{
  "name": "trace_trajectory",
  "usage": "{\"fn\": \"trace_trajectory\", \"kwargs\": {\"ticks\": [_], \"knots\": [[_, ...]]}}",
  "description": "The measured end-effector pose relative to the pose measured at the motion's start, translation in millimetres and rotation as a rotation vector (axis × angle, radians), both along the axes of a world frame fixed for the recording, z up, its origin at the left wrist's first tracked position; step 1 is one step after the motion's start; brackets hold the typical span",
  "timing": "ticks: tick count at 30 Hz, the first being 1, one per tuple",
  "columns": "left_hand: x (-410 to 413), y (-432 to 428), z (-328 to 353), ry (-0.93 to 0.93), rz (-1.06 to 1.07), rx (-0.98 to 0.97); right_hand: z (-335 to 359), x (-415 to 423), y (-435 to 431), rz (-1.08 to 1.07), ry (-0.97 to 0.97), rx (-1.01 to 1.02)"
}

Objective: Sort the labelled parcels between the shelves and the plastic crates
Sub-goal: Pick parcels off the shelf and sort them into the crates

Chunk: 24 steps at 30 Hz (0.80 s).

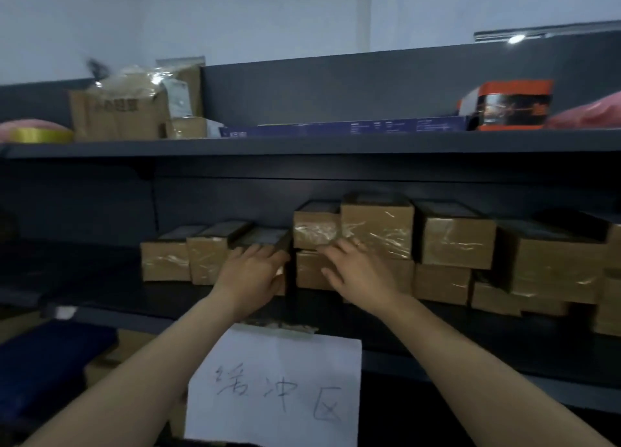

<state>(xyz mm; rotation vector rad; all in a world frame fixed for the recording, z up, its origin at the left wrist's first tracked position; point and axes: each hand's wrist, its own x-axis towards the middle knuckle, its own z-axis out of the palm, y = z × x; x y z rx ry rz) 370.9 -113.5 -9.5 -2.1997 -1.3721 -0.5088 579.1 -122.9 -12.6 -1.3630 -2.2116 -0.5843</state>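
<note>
Left hand [250, 275] grips a small brown tape-wrapped cardboard parcel [265, 241] just above the white handwritten paper sign [275, 372]. Right hand [356, 272] rests flat-fingered on stacked parcels [376, 228] above the sign. Many shelved, probably midway.

This looks like a stockroom or parcel depot. Dark metal shelves [336, 83] run the full width, one above another, against a plain white wall [235, 16]. The middle shelf [504, 356] carries a row of brown cardboard parcels [376, 231], all much alike, wrapped in clear tape and stacked two high in places. A handwritten paper sign [275, 386] is taped to that shelf's front edge. The top shelf [302, 145] holds mixed stock: a large cardboard box [117, 114], a roll of yellow tape [40, 134], a flat blue box [336, 129], an orange and black box [510, 105] and a pink bag [591, 115].
</note>
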Motion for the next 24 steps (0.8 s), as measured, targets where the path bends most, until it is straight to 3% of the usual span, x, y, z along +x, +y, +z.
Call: {"fn": "trace_trajectory", "kwargs": {"ticks": [10,24], "knots": [[-91.4,73.2,-13.0,-0.023,0.144,-0.015,10.9,-82.7,95.5,0.097,-0.068,-0.07],[-239.1,184.6,-38.8,0.028,0.006,0.084,-7.4,-228.2,166.2,-0.094,-0.21,-0.105]]}}
